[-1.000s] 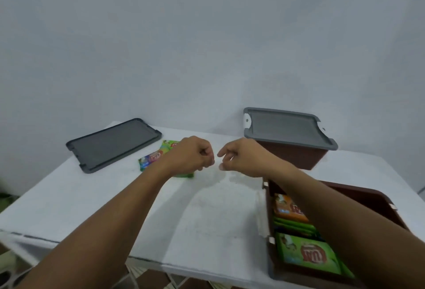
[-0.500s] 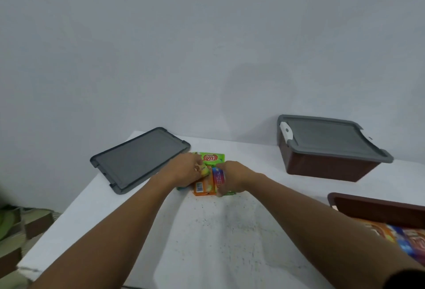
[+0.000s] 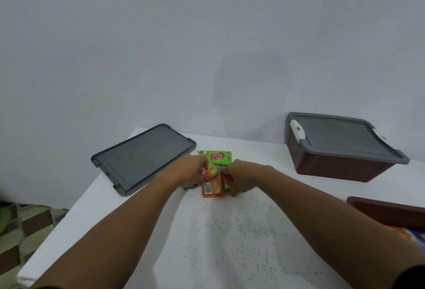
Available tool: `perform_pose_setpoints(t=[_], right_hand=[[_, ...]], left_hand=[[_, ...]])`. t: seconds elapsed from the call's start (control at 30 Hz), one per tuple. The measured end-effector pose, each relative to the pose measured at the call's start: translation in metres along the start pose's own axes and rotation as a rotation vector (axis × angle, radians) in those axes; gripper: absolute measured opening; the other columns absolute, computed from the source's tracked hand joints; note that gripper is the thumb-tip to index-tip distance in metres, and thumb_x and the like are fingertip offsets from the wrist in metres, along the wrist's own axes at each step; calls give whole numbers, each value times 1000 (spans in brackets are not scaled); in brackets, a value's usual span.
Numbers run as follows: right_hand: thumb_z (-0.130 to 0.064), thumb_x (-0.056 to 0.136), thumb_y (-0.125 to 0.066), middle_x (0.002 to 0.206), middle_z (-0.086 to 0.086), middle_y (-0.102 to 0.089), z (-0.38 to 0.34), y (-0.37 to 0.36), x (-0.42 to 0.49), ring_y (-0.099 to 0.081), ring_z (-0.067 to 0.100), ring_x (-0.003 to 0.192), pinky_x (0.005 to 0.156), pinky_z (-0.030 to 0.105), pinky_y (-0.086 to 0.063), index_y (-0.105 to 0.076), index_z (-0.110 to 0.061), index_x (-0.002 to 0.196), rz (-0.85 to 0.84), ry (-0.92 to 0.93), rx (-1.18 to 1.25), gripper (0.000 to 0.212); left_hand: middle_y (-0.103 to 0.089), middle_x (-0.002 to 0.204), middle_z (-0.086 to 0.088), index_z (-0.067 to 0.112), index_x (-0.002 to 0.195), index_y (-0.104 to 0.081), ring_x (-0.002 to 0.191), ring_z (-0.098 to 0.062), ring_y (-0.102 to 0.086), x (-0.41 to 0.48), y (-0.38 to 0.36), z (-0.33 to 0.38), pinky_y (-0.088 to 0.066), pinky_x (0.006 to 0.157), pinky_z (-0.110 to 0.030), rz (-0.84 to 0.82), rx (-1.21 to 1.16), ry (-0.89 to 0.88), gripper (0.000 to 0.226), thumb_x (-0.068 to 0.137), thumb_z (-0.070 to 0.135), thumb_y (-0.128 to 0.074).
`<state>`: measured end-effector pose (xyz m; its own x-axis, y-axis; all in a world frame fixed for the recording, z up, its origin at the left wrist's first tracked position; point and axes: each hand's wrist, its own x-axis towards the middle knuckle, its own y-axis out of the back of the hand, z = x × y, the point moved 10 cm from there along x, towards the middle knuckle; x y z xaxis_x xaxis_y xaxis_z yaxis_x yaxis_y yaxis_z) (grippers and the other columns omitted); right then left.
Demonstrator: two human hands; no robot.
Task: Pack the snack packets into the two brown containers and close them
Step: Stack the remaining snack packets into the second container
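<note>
A small pile of snack packets lies on the white table (image 3: 230, 242) in the middle. My left hand (image 3: 189, 170) grips a green and red packet (image 3: 208, 171) at the pile's left side. My right hand (image 3: 239, 177) closes on a colourful packet (image 3: 226, 179) at its right. Between the hands lies an orange packet (image 3: 211, 187), barcode up. A green packet (image 3: 217, 157) lies flat just behind. A brown container (image 3: 335, 167) with its grey lid on stands at the back right. A second brown container (image 3: 388, 209), open with packets inside, shows at the right edge.
A loose grey lid (image 3: 142, 157) lies flat at the back left of the table, close to my left hand. A white wall rises behind the table. The table's left edge drops to a patterned floor (image 3: 23, 236).
Both hands went from empty fists above the table down onto the packet pile and closed on packets. The view swung left, so the open container slid to the right edge.
</note>
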<state>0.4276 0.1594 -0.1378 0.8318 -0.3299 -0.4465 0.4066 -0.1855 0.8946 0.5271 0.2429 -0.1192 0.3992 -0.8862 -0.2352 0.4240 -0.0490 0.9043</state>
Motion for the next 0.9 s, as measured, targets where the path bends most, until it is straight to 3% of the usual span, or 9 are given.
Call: perform_pose_setpoints(t=[0.1, 0.2, 0.27, 0.33, 0.47, 0.53, 0.63, 0.7, 0.9], right_hand=[[-32, 93, -67, 103, 0, -57, 0, 18, -9, -55, 19, 92, 66, 22, -41, -60, -17, 128, 72, 46, 30, 39], [-27, 99, -56, 115, 5, -62, 7, 44, -19, -55, 20, 96, 81, 30, -49, -63, -21, 127, 190, 46, 78, 29], [-22, 101, -55, 119, 6, -60, 14, 54, -26, -49, 17, 97, 84, 30, -46, -63, -21, 128, 235, 36, 76, 28], [-17, 100, -56, 115, 4, -55, 24, 59, -32, -44, 13, 97, 84, 29, -47, -64, -20, 129, 257, 8, 108, 30], [-14, 100, -47, 122, 5, -58, 56, 62, -47, -60, 21, 103, 82, 31, -61, -70, -20, 116, 315, -81, 355, 28], [-20, 97, -57, 125, 5, -57, 66, 58, -59, -61, 23, 106, 81, 27, -61, -66, -20, 120, 323, -93, 436, 24], [-27, 80, -84, 126, 1, -42, 83, 48, -78, -54, 22, 111, 89, 25, -56, -55, -27, 130, 277, -123, 407, 58], [-25, 76, -87, 128, 1, -36, 92, 45, -94, -50, 21, 115, 94, 27, -54, -48, -28, 136, 273, -126, 328, 71], [-22, 75, -86, 123, 0, -32, 133, 49, -154, -52, 20, 106, 87, 26, -54, -47, -29, 135, 428, -77, 284, 72]], left_hand=[[-59, 114, -1, 30, 131, -46, 86, -14, -64, 1, 0, 4, -60, 66, -27, -31, -1, -7, 56, 85, 27, -77], [-59, 114, -1, 30, 125, -46, 83, -12, -61, 3, 1, 9, -56, 57, -25, -28, 2, -28, 55, 81, 27, -78], [-58, 112, 0, 31, 123, -47, 80, -10, -62, 5, 3, 15, -51, 52, -22, -18, -23, -37, 54, 80, 28, -79], [-56, 113, 1, 33, 125, -46, 85, -12, -62, 7, 5, 23, -51, 56, -22, -7, -31, -54, 55, 80, 33, -79], [-58, 118, 2, 32, 127, -47, 92, -14, -64, 6, 11, 45, -60, 73, -31, 48, -67, -89, 56, 81, 39, -78], [-59, 120, 2, 32, 126, -47, 94, -17, -64, 5, 13, 57, -60, 79, -33, 69, -84, -102, 55, 81, 39, -78], [-58, 122, 2, 33, 124, -47, 97, -18, -62, 5, 13, 80, -56, 79, -31, 90, -77, -135, 53, 80, 39, -79], [-57, 120, 3, 34, 120, -48, 97, -17, -60, 4, 13, 99, -53, 77, -29, 104, -74, -164, 52, 79, 39, -79], [-58, 115, 3, 33, 114, -51, 94, -18, -59, -8, 8, 166, -50, 73, -32, 147, -83, -230, 47, 75, 34, -78]])
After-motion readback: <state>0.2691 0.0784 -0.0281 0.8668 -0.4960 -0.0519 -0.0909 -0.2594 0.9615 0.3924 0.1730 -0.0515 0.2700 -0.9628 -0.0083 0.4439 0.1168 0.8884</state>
